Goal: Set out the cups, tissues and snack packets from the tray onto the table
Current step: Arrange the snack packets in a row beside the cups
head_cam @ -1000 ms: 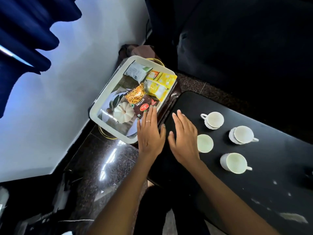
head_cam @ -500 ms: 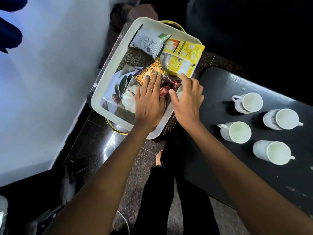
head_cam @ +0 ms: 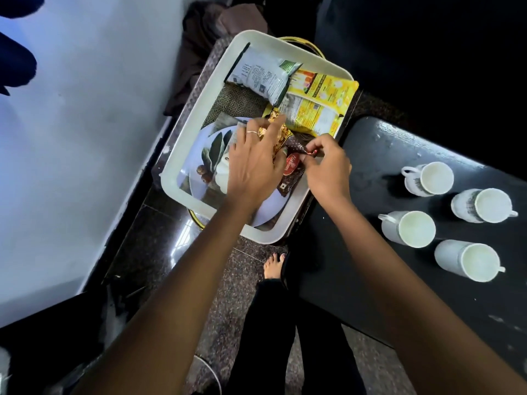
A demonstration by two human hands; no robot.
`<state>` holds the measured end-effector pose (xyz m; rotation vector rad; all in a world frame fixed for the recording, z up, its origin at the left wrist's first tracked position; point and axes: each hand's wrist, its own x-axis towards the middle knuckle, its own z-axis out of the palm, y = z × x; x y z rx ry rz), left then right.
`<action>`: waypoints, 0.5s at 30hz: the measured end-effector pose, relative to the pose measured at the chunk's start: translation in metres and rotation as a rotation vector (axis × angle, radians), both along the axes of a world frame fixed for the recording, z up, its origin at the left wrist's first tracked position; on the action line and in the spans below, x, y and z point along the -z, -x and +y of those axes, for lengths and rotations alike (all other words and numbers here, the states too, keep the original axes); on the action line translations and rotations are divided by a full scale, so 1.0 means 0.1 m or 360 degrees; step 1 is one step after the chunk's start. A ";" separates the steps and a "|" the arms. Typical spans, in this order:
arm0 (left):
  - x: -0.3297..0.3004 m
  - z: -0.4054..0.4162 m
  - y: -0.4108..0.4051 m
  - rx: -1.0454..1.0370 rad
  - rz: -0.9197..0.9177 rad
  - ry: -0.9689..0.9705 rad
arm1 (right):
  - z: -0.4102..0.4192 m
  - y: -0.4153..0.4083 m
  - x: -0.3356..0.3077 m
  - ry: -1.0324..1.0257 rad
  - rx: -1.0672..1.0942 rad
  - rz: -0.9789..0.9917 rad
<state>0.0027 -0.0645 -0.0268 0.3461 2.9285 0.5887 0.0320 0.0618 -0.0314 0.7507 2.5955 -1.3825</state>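
A white tray (head_cam: 199, 115) with a printed base holds several snack packets: a grey-white packet (head_cam: 262, 76), a yellow packet (head_cam: 319, 104) and a brown packet (head_cam: 291, 172) with a red label. My left hand (head_cam: 253, 163) lies over the brown packet's orange end, fingers curled on it. My right hand (head_cam: 328, 169) pinches the brown packet's right edge between thumb and fingers. Several white cups stand on the black table (head_cam: 370, 172) to the right, one of them a cup (head_cam: 407, 228) nearest my right arm. No tissues are visible.
The tray rests on a low stand with a gold rim (head_cam: 196, 220) beside a white wall (head_cam: 85, 138). The speckled dark floor (head_cam: 228, 295), my foot (head_cam: 275, 265) and dark trousers lie below. A brown cloth bundle (head_cam: 216, 27) sits behind the tray.
Both hands have reached further into the tray. The right hand's fingers have closed onto the brown packet's edge and the left hand has curled over it. The cups have not moved.
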 end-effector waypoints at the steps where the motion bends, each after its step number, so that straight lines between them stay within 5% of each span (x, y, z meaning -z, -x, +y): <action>1: -0.02 -0.02 0.03 0.0071 -0.0049 0.0029 | 0.03 0.01 -0.03 0.0081 -0.0027 0.0047; 7: -0.17 -0.09 0.20 0.0477 -0.0047 0.0287 | 0.19 0.11 -0.20 0.0355 -0.0396 0.0146; 15: -0.53 0.05 0.18 0.0267 -0.0191 0.0112 | 0.38 -0.01 -0.61 0.0605 -0.0284 0.0341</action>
